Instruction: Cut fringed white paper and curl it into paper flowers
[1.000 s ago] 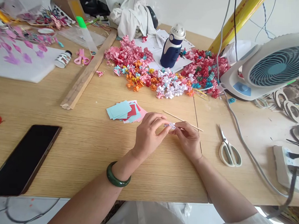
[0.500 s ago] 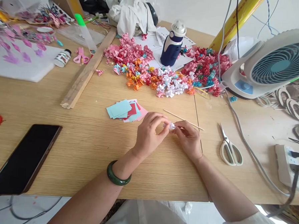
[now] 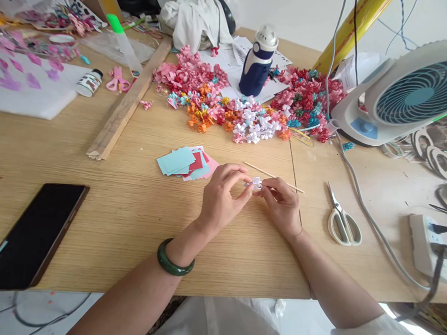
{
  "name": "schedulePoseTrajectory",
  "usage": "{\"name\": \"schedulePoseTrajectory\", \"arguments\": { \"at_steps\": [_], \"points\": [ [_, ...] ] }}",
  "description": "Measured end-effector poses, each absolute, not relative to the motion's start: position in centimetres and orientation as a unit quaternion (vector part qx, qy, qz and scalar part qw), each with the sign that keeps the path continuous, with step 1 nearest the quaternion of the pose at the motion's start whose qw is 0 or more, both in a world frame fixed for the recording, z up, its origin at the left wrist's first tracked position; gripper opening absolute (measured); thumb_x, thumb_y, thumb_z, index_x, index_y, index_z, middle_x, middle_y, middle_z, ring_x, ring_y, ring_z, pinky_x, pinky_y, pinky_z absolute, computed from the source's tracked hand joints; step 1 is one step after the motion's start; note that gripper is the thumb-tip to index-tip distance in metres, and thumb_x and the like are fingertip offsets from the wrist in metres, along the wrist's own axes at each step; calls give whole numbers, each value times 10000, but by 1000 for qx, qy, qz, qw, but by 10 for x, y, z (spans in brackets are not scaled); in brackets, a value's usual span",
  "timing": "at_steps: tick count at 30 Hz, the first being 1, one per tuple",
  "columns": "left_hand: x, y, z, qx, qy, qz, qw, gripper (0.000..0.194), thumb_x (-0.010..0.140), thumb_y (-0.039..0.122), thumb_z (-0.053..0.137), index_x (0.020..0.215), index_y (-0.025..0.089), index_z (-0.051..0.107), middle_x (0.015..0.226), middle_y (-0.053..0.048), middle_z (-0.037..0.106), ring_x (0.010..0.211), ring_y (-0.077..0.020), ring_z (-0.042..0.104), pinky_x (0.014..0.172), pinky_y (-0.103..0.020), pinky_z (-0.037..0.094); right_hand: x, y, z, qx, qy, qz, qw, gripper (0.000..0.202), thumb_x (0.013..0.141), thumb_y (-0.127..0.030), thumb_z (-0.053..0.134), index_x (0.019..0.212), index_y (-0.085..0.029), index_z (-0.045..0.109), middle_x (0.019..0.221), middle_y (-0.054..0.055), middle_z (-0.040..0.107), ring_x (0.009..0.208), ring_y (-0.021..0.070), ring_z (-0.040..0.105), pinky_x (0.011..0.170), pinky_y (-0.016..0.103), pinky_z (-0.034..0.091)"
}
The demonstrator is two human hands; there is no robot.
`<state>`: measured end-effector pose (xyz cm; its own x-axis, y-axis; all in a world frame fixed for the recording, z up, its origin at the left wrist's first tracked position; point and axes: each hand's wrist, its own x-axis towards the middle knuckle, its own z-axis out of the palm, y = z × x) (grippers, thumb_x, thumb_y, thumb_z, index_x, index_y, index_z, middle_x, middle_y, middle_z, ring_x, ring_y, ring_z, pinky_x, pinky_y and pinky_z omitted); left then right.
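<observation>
Two hands on one piece: my left hand (image 3: 220,200) and right hand (image 3: 284,208) pinch a small white paper flower (image 3: 257,183) between them, fingertips drawn narrow, just above the desk (image 3: 142,218). Green bangle (image 3: 175,259) on my left wrist.

Near field: a thin wooden stick (image 3: 293,186) lies behind my right hand. Beyond my left fingers, a loose stack of paper cards (image 3: 177,161), light blue, red, pink and white. White-handled scissors (image 3: 342,226) to the right, tips pointing away from me. Far left, a black-screened smartphone (image 3: 32,232).

Farther out: a wooden strip (image 3: 129,105) lies at a slant; left of it, pink scissors (image 3: 118,83) and a small bottle (image 3: 89,83), label print too small to read. Heaped paper flowers (image 3: 257,128) lie around a navy-and-white drink bottle (image 3: 255,71); printed sheets (image 3: 229,58) there, text illegible. Desk fan (image 3: 414,97) at right. Yellow tube (image 3: 350,31) behind carries faint red lettering, unreadable.
</observation>
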<state>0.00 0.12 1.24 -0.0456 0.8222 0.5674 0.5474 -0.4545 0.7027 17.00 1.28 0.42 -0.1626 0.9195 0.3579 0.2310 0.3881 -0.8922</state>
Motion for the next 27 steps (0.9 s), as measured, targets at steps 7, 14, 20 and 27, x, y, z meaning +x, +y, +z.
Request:
{"name": "schedulePoseTrajectory", "arguments": {
  "at_steps": [7,14,20,27],
  "points": [
    [-1,3,11,661,506,521,189,54,890,166,643,874,214,664,1016,-50,687,1014,-190,645,938,-365,518,171,14,5,-428,-693,332,476,70,924,-205,630,902,-223,694,901,14,658,751,118,677,674,284,655],
    [0,3,10,637,511,536,212,102,824,115,660,799,204,617,1052,-64,670,1058,-206,643,967,-384,507,170,13,3,-441,-673,367,467,89,918,-292,646,894,-219,690,895,18,674,718,126,698,644,279,645],
    [-1,3,12,638,507,543,201,58,855,147,659,830,199,656,1057,-68,659,1069,-193,639,975,-363,508,169,15,4,-448,-638,397,484,113,894,-322,686,877,-211,696,873,10,670,717,124,693,671,290,657],
    [-1,2,10,649,530,516,178,60,841,165,707,868,216,689,1067,-53,670,1074,-209,634,965,-388,515,170,15,4,-441,-653,390,476,102,907,-313,667,900,-217,701,892,18,673,735,131,697,676,301,662]
  ]
}}
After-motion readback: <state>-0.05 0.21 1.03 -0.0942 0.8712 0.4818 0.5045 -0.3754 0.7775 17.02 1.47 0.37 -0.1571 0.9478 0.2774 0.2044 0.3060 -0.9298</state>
